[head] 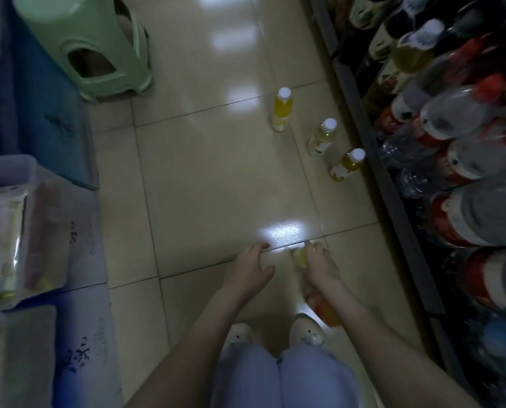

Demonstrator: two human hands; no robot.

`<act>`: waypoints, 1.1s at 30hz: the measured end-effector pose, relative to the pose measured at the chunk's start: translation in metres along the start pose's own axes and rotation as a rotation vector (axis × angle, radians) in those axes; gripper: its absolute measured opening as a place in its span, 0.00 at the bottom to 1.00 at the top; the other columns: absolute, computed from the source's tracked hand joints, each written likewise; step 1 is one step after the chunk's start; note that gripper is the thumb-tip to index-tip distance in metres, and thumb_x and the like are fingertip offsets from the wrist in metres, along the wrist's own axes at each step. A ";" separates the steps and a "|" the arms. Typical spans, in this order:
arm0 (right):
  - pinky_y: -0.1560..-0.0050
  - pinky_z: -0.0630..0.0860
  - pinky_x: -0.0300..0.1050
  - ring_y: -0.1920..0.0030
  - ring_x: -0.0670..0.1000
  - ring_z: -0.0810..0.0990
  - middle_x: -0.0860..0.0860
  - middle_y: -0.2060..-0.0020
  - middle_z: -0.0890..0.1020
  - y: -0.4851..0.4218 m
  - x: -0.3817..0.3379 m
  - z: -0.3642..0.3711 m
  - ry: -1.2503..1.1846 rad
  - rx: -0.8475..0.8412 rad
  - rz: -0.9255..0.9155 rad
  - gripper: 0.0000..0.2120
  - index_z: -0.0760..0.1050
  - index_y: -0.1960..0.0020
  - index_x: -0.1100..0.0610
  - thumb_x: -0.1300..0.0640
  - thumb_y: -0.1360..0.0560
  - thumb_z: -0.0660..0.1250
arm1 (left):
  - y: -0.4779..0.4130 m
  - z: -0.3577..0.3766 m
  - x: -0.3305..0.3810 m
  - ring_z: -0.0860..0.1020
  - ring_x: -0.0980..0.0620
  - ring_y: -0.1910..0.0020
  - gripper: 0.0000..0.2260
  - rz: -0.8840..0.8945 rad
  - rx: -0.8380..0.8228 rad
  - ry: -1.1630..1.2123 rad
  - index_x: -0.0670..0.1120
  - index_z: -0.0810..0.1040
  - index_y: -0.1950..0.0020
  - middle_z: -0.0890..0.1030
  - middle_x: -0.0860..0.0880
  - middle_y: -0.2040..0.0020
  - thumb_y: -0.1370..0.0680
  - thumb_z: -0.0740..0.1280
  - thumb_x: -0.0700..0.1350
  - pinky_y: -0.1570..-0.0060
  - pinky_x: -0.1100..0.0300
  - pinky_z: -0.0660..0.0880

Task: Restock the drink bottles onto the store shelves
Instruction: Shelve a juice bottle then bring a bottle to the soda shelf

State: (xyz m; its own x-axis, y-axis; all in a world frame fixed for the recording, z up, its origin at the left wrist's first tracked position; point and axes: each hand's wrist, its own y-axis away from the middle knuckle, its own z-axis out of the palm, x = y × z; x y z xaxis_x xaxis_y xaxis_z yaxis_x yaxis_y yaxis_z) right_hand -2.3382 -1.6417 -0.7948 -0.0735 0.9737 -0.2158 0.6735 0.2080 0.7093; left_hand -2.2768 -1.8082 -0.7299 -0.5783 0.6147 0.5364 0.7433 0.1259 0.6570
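Gripping a pale yellow bottle (300, 257) between curled fingers and thumb, the right hand (319, 265) is positioned low over the tiled floor (216, 187), just beyond the right shoe (307, 332). The bottle projects from the inner side of that hand, toward the left hand (250, 267); blur hides its cap and label. The left hand is near the bottle but apart from it, with fingers loosely spread and slightly bent, holding nothing. An orange bottle (322, 312) is partly covered by the right forearm, just beside the right shoe; whether it stands or lies cannot be determined. Three further bottles with white caps stand upright on the floor in a diagonal row, well ahead of both hands and along the foot of the shelf (391, 189). The far bottle (281, 113) has deep yellow contents, the middle bottle (322, 136) has pale contents, and the near bottle (347, 164) has amber contents. The three stand apart from one another. The shelf runs down the right side of the view and carries large clear bottles (452, 119) with red labels, with darker bottles further along. A green plastic stool (93, 45) stands at the upper left, beside a blue crate (45, 113). A clear bin (25, 169) holding wrapped goods sits at the left edge.
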 end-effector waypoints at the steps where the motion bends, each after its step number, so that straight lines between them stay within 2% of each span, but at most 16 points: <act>1: 0.38 0.70 0.51 0.30 0.57 0.63 0.56 0.30 0.63 0.016 -0.006 -0.016 -0.062 0.016 -0.021 0.27 0.57 0.26 0.56 0.60 0.23 0.62 | 0.010 -0.008 0.015 0.68 0.49 0.31 0.24 0.011 -0.003 0.006 0.45 0.67 0.28 0.71 0.46 0.31 0.24 0.67 0.44 0.35 0.61 0.64; 7: 0.40 0.67 0.43 0.32 0.52 0.66 0.51 0.29 0.64 0.149 -0.027 -0.143 -0.446 0.318 -0.066 0.27 0.59 0.26 0.56 0.59 0.22 0.63 | 0.083 -0.060 0.133 0.70 0.49 0.33 0.23 0.106 -0.048 0.053 0.45 0.67 0.29 0.70 0.46 0.31 0.23 0.67 0.43 0.41 0.64 0.63; 9: 0.42 0.67 0.41 0.32 0.51 0.68 0.50 0.29 0.65 0.190 -0.028 -0.193 -0.537 0.403 -0.021 0.26 0.60 0.26 0.55 0.58 0.22 0.63 | 0.108 -0.079 0.180 0.71 0.50 0.35 0.23 0.145 -0.044 0.040 0.48 0.68 0.29 0.72 0.48 0.31 0.24 0.67 0.45 0.41 0.62 0.66; 13: 0.36 0.67 0.44 0.33 0.54 0.70 0.54 0.30 0.67 0.268 -0.017 -0.288 -0.646 0.521 0.023 0.27 0.61 0.26 0.58 0.59 0.23 0.64 | 0.149 -0.113 0.281 0.74 0.48 0.36 0.23 0.235 -0.050 -0.009 0.53 0.68 0.29 0.75 0.50 0.33 0.24 0.66 0.51 0.40 0.56 0.71; 16: 0.35 0.60 0.35 0.31 0.52 0.67 0.54 0.30 0.66 0.321 0.008 -0.349 -0.728 0.673 0.055 0.27 0.61 0.26 0.58 0.59 0.23 0.65 | 0.171 -0.131 0.361 0.74 0.47 0.37 0.23 0.377 -0.048 -0.020 0.48 0.71 0.31 0.77 0.46 0.36 0.25 0.69 0.47 0.40 0.59 0.70; 18: 0.35 0.60 0.35 0.30 0.52 0.66 0.55 0.30 0.66 0.348 0.031 -0.382 -0.781 0.792 0.102 0.27 0.60 0.26 0.58 0.58 0.22 0.65 | 0.183 -0.137 0.409 0.75 0.48 0.39 0.21 0.478 -0.046 -0.035 0.46 0.72 0.32 0.78 0.46 0.39 0.25 0.69 0.44 0.44 0.63 0.69; 20: 0.34 0.59 0.37 0.29 0.53 0.64 0.55 0.29 0.63 0.369 0.053 -0.411 -0.824 0.890 0.157 0.28 0.57 0.25 0.58 0.56 0.21 0.64 | 0.193 -0.141 0.452 0.77 0.49 0.42 0.21 0.571 -0.039 -0.064 0.48 0.71 0.32 0.77 0.48 0.40 0.24 0.68 0.46 0.48 0.64 0.70; 23: 0.36 0.55 0.35 0.27 0.52 0.60 0.54 0.27 0.61 0.380 0.083 -0.443 -0.851 0.974 0.228 0.30 0.53 0.23 0.56 0.55 0.21 0.63 | 0.200 -0.139 0.504 0.75 0.52 0.40 0.25 0.652 -0.067 -0.073 0.52 0.64 0.27 0.72 0.50 0.34 0.22 0.66 0.51 0.47 0.62 0.73; 25: 0.33 0.57 0.37 0.28 0.52 0.62 0.55 0.27 0.62 0.377 0.094 -0.454 -0.873 0.949 0.221 0.29 0.55 0.24 0.57 0.55 0.20 0.63 | 0.202 -0.136 0.530 0.74 0.51 0.39 0.26 0.689 -0.078 -0.106 0.54 0.60 0.25 0.67 0.52 0.30 0.21 0.64 0.53 0.49 0.61 0.73; 28: 0.32 0.62 0.37 0.30 0.50 0.66 0.54 0.28 0.65 0.376 0.092 -0.463 -0.882 0.982 0.156 0.25 0.60 0.25 0.56 0.57 0.20 0.62 | 0.197 -0.132 0.554 0.68 0.51 0.31 0.28 0.783 -0.033 -0.116 0.54 0.55 0.23 0.62 0.51 0.26 0.21 0.64 0.51 0.41 0.60 0.72; 30: 0.35 0.62 0.35 0.31 0.47 0.66 0.51 0.30 0.65 0.379 0.085 -0.477 -0.885 1.119 0.119 0.25 0.59 0.25 0.54 0.58 0.20 0.61 | 0.194 -0.133 0.572 0.64 0.52 0.28 0.29 0.867 0.019 -0.097 0.55 0.53 0.23 0.59 0.51 0.25 0.20 0.63 0.51 0.37 0.59 0.70; 33: 0.36 0.64 0.36 0.32 0.48 0.66 0.53 0.32 0.67 0.380 0.085 -0.520 -0.908 1.421 0.183 0.27 0.59 0.26 0.56 0.58 0.22 0.64 | 0.192 -0.144 0.603 0.58 0.53 0.26 0.29 1.012 0.066 -0.087 0.56 0.52 0.22 0.56 0.52 0.24 0.20 0.62 0.51 0.35 0.62 0.64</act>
State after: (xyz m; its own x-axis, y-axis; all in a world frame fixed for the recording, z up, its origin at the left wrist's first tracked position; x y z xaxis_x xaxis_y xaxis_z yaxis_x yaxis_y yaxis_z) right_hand -2.4704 -1.4315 -0.1946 0.1494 0.5050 -0.8501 0.7414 -0.6261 -0.2417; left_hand -2.5313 -1.5255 -0.2047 0.3569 0.5105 0.7823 0.8886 -0.4438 -0.1158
